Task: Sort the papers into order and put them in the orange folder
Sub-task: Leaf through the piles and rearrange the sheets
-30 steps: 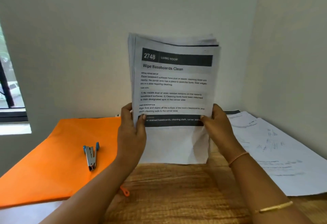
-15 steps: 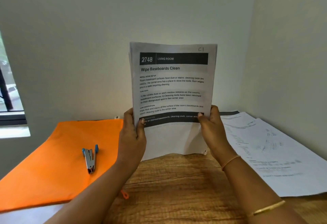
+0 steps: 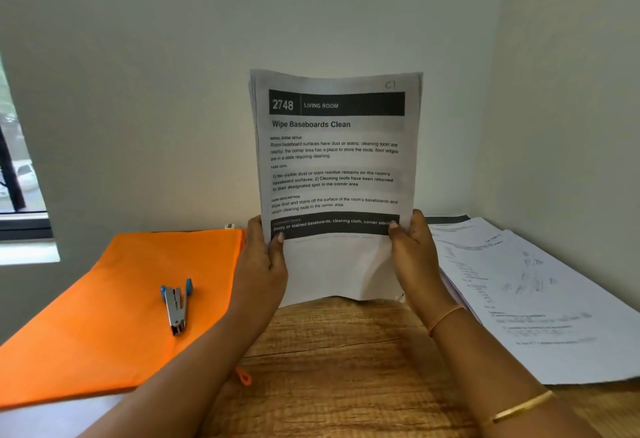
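A sheaf of papers (image 3: pixel 336 160) stands upright over the middle of the wooden table (image 3: pixel 339 368), toward its back edge. Its lower edge seems to touch the wood, though I cannot tell for sure. The top sheet is headed "2748 LIVING ROOM, Wipe Baseboards Clean", with "C1" pencilled at the top right corner. The left hand (image 3: pixel 259 264) grips the left side and the right hand (image 3: pixel 414 261) the right side, thumbs in front. The orange folder (image 3: pixel 104 316) lies flat along the left edge, with a stapler (image 3: pixel 176 304) on it. Loose sheets (image 3: pixel 536 299) cover the back right corner.
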Tool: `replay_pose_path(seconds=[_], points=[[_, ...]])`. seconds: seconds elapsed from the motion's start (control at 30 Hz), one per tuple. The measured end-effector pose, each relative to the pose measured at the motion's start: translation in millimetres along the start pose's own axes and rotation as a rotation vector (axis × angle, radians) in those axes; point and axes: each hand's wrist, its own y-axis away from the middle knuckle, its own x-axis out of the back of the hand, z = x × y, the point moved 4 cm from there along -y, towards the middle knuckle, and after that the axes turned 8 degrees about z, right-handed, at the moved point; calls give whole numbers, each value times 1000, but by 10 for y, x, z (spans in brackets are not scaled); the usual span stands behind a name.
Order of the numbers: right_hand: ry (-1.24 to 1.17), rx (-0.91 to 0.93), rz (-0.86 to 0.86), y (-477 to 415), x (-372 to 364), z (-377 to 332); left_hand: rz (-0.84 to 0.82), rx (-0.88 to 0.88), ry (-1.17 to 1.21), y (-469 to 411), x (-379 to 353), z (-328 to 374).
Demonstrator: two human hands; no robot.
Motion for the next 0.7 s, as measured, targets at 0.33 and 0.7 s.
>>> replay_pose_path(seconds=[0.33,0.7], points=[[-13,-11,-3,1,-18,-6,-32,21,-59,9,-17,-24],[-8,12,49,-22,38,-15,-80,13,-132,8,-20,-43]])
